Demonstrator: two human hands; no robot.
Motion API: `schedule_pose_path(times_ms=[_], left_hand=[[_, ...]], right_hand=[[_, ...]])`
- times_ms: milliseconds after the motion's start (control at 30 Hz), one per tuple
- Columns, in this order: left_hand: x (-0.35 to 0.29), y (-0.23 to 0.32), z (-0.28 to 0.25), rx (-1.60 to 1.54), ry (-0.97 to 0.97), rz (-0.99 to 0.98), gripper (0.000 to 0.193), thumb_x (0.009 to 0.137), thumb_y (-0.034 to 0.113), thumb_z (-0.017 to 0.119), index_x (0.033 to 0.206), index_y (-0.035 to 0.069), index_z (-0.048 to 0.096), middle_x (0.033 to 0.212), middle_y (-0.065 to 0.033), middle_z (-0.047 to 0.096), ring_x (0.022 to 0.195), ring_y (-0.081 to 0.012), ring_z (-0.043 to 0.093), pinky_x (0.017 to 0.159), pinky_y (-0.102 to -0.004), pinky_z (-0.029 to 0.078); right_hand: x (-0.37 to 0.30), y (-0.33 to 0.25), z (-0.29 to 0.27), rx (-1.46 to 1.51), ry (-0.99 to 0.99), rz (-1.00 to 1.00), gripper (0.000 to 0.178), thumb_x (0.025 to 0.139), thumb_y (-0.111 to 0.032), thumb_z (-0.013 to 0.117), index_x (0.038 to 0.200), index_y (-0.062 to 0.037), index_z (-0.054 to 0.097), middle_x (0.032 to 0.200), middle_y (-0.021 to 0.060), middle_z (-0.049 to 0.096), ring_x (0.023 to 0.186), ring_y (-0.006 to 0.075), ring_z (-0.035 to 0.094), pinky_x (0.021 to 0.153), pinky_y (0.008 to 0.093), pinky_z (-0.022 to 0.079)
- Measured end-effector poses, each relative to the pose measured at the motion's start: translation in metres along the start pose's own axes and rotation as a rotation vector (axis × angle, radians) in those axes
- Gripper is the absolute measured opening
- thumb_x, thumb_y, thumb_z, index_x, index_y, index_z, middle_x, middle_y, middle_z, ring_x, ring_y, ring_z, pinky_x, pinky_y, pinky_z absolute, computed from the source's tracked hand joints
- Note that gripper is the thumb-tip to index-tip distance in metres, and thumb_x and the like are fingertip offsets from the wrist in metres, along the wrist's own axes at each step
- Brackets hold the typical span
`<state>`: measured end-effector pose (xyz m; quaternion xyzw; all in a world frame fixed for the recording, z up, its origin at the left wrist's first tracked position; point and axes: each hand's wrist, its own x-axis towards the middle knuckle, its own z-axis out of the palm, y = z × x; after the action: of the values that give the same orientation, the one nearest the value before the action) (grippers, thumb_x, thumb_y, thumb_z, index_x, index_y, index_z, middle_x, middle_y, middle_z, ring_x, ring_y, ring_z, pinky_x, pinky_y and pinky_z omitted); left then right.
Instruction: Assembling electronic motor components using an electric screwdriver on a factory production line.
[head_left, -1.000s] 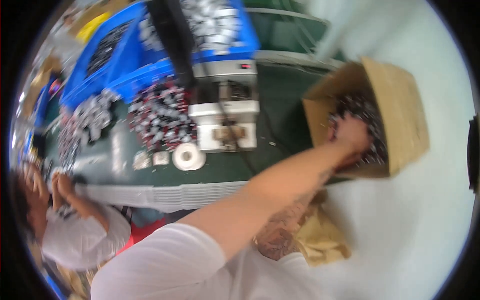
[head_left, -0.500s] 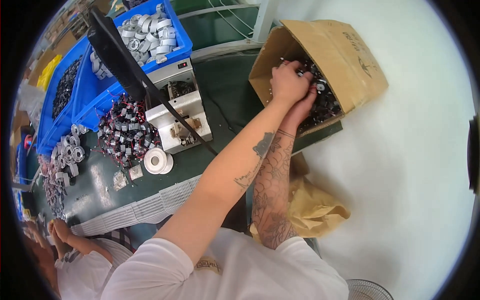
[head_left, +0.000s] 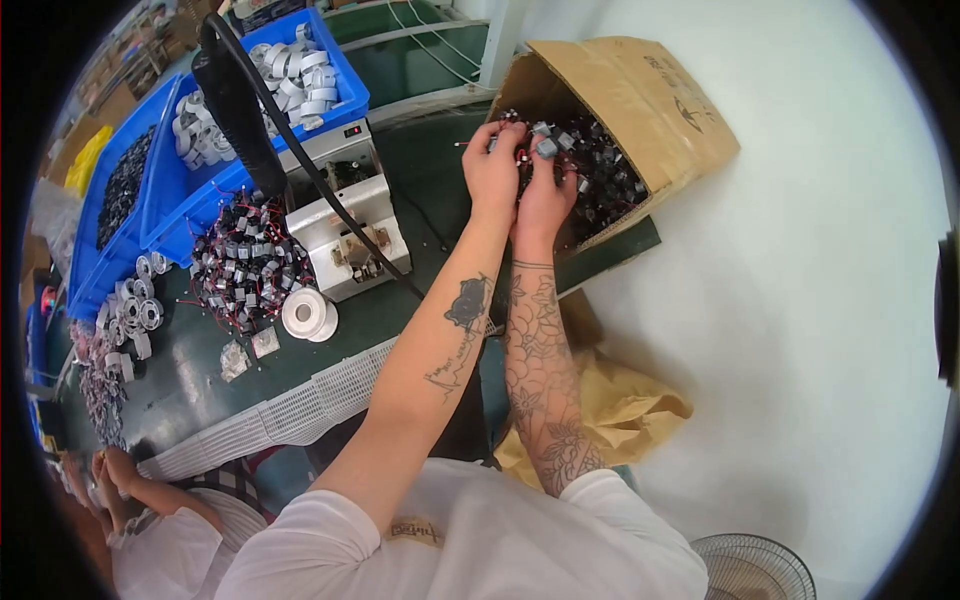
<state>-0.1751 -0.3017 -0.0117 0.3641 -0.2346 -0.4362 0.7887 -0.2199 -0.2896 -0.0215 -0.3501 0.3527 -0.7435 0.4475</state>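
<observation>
My left hand (head_left: 492, 175) and my right hand (head_left: 544, 205) are side by side at the mouth of a cardboard box (head_left: 665, 105) lying on its side. Cupped together, they hold a clump of small black-and-grey wired parts (head_left: 545, 147). Some red wires and white-tipped ends poke out around the fingers. More such parts (head_left: 610, 190) fill the box's right side, behind my right hand. The palms and part of the clump are hidden.
A pile of similar parts (head_left: 245, 265) lies on the dark green table beside a metal bench device (head_left: 345, 235) and a white spool (head_left: 309, 315). Blue bins (head_left: 350, 95) stand behind, one with grey rings. A black tool on a cable (head_left: 235, 115) hangs over the device. Another person (head_left: 165, 535) sits at lower left.
Both hands have drawn back left toward the box's opening, bringing a clump of parts with them. Earlier they were deeper inside, overlapping each other.
</observation>
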Motion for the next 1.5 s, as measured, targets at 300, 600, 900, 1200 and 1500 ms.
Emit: schedule_pose_path(times_ms=[300, 600, 900, 1200, 1500], left_hand=[[-0.031, 0.034, -0.013, -0.125, 0.080, 0.059, 0.016, 0.083, 0.011, 0.069, 0.093, -0.001, 0.065, 0.085, -0.0035, 0.064, 0.078, -0.0092, 0.057, 0.069, -0.0233, 0.047], [-0.084, 0.075, -0.009, 0.036, 0.090, 0.484, 0.016, 0.078, 0.008, 0.069, 0.091, -0.001, 0.063, 0.092, -0.0077, 0.062, 0.087, -0.0158, 0.058, 0.080, -0.0286, 0.046], [-0.146, 0.158, -0.019, 0.037, 0.081, 0.643, 0.021, 0.075, 0.004, 0.068, 0.093, -0.001, 0.059, 0.100, -0.0132, 0.056, 0.092, -0.0224, 0.055, 0.082, -0.0334, 0.046], [-0.167, 0.246, -0.094, 0.251, 0.192, 0.986, 0.027, 0.070, 0.003, 0.070, 0.095, -0.001, 0.059, 0.103, -0.0139, 0.057, 0.097, -0.0310, 0.054, 0.084, -0.0373, 0.044], [-0.101, 0.255, -0.236, 0.124, 0.636, 0.649, 0.018, 0.091, 0.011, 0.059, 0.103, -0.002, 0.059, 0.090, -0.0036, 0.062, 0.078, -0.0077, 0.056, 0.066, -0.0214, 0.046]], right_hand=[[-0.035, -0.027, 0.011, -0.155, -0.090, -0.075, 0.039, 0.085, -0.023, 0.071, 0.112, 0.0026, 0.060, 0.109, 0.0088, 0.063, 0.093, 0.0142, 0.057, 0.081, 0.0283, 0.047], [-0.070, -0.080, 0.000, -0.258, -0.181, -0.178, 0.039, 0.092, -0.027, 0.063, 0.117, 0.0031, 0.060, 0.112, 0.0126, 0.062, 0.103, 0.0221, 0.058, 0.088, 0.0337, 0.047], [-0.205, -0.118, 0.041, 0.248, -0.410, 0.130, 0.051, 0.093, -0.034, 0.058, 0.129, 0.0018, 0.047, 0.122, 0.0140, 0.053, 0.112, 0.0239, 0.052, 0.098, 0.0397, 0.042], [-0.232, -0.124, 0.099, 0.082, -0.665, -0.122, 0.059, 0.086, -0.037, 0.069, 0.126, 0.0021, 0.050, 0.120, 0.0127, 0.056, 0.109, 0.0233, 0.054, 0.094, 0.0391, 0.043], [-0.276, -0.017, 0.190, 0.182, -0.823, 0.461, 0.034, 0.086, -0.015, 0.070, 0.115, -0.0013, 0.058, 0.103, 0.0036, 0.063, 0.090, 0.0097, 0.058, 0.081, 0.0254, 0.047]])
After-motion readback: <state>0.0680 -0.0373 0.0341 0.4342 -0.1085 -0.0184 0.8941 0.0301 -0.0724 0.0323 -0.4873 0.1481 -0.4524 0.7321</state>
